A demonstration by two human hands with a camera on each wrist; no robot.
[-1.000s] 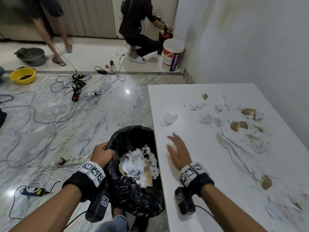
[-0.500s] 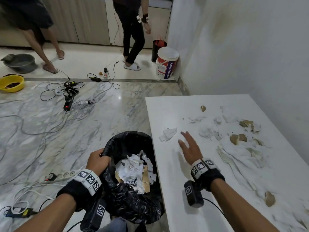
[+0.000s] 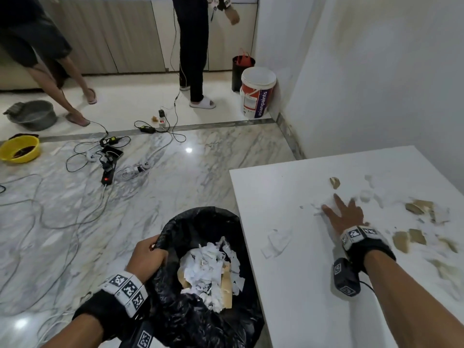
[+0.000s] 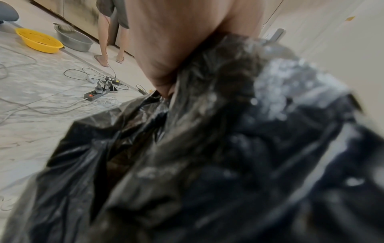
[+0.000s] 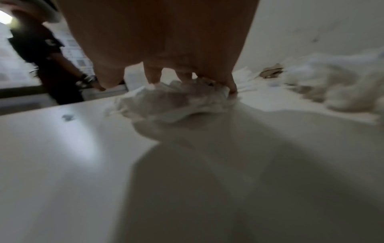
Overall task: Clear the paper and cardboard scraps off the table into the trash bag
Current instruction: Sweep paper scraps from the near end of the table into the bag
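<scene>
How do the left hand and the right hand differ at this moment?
The left hand grips the rim of the black trash bag beside the table; the right hand lies on the white table. The left fingers are curled; the right fingers are spread, pressing white paper scraps. Both wear marker wristbands.

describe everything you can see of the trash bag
The bag is thin, glossy black plastic, crumpled and creased. It hangs open beside the table's left edge, mouth upward. The left hand grips its rim, bunching the plastic. Inside lies a heap of torn white paper and some brown cardboard.
</scene>
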